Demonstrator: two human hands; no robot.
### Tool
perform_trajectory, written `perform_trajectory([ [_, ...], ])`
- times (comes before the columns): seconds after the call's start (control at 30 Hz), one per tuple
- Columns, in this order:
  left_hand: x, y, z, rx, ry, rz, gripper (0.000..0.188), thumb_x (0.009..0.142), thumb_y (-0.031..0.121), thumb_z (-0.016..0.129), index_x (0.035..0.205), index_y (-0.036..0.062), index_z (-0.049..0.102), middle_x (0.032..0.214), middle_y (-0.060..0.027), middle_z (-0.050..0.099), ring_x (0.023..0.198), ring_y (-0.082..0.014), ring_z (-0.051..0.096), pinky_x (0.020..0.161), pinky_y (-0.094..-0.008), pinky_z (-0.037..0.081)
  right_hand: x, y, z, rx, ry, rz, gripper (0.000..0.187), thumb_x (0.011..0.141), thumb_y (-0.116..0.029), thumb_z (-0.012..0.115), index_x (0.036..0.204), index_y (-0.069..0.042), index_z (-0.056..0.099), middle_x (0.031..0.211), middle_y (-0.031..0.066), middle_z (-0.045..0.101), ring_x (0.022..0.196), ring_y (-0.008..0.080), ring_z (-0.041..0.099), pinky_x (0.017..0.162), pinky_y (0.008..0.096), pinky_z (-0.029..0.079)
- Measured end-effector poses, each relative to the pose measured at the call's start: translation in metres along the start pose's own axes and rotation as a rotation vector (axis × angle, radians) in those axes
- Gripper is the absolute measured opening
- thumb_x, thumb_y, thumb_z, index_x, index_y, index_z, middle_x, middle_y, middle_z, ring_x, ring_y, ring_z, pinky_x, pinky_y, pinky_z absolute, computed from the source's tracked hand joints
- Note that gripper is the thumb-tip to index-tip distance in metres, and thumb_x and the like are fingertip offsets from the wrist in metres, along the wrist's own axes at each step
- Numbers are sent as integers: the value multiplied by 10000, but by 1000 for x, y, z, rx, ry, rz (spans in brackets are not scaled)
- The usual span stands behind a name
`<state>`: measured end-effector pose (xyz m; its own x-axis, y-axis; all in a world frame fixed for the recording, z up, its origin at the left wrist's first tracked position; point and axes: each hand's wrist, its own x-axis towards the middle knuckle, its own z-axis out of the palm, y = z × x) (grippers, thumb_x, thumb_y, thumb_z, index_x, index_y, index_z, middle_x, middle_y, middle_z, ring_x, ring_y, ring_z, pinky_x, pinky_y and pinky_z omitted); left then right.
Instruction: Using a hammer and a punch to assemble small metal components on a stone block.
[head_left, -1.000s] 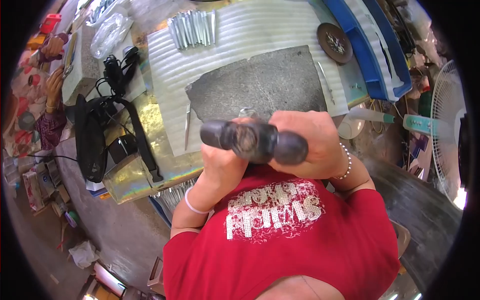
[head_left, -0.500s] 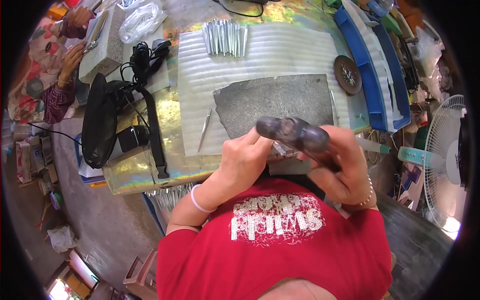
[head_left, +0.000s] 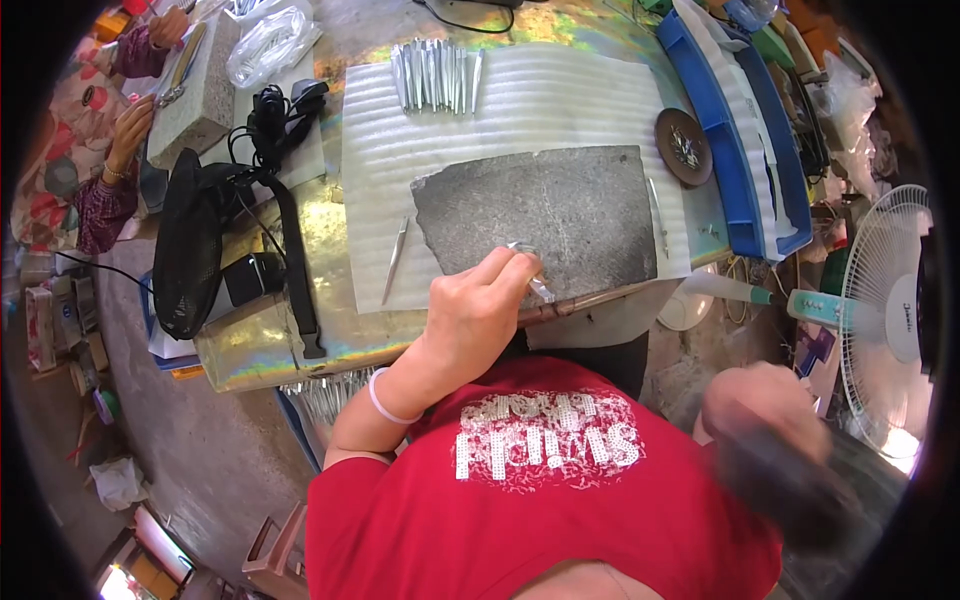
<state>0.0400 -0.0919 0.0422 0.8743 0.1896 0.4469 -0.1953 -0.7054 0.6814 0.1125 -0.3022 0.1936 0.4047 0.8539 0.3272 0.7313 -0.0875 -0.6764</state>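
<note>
metal is what the left hand (head_left: pixel 478 315) pinches — a small bright piece (head_left: pixel 530 272), thin and shiny, held between thumb and fingertips with the other fingers curled in. the piece sits at the near edge of the dark slab (head_left: pixel 560 220), its lower end down on or just over the slab's rim; i cannot tell whether it touches. the slab lies on a white ribbed sheet (head_left: pixel 520 110) on the bench.

the right hand (head_left: pixel 765 410) is low at the person's right side, blurred, wrapped shut around a dark mallet (head_left: pixel 790 480) — well apart from the slab.

judging by look, the piece is light, stiff and slick, apt to twist or skid out of a loose pinch; it seems best gripped low on its shank, close to the stone, fingertips off its top. the mallet looks heavy at the head, so a full fist on the handle suits it.

tweezers (head_left: pixel 395 260) lie left of the slab, a row of metal rods (head_left: pixel 435 75) at the sheet's far edge.
</note>
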Motion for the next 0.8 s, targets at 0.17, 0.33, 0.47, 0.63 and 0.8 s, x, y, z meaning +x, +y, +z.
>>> perform_trajectory([
  [0.17,-2,-3,-6,12,-21,-57,181,723,-28,585,863,85,563,728,-72,536,563,-268,579,465,-347,453,32,14,9,-371,-116,-40,535,684,-33,706,1186,41,535,837,113,617,610,208,617,494,296,481],
  [0.33,-2,5,-24,-984,46,-615,122,920,86,546,928,-33,569,895,-111,649,673,-132,646,575,-230,530,22,52,29,-216,23,178,458,761,33,622,1209,-9,537,851,156,604,673,306,589,591,318,483],
  [0.47,1,4,-36,-1460,152,-714,119,930,106,531,953,-7,562,878,-126,640,632,-145,645,550,-244,543,10,108,65,-256,22,274,460,783,-9,621,1230,-56,523,831,131,565,649,323,561,580,358,474],
  [0.63,2,3,-33,-1629,132,-774,139,931,140,535,987,13,552,901,-131,633,611,-146,638,521,-237,534,12,122,77,-491,-25,365,407,814,-112,621,1202,-63,508,913,139,544,755,327,578,615,411,464],
  [0.8,6,3,-29,-1544,117,-804,174,920,108,549,1062,18,509,859,-132,637,595,-150,634,509,-225,516,15,152,50,-415,128,426,260,857,-152,570,1087,-32,551,897,150,580,788,314,596,649,398,465],
])
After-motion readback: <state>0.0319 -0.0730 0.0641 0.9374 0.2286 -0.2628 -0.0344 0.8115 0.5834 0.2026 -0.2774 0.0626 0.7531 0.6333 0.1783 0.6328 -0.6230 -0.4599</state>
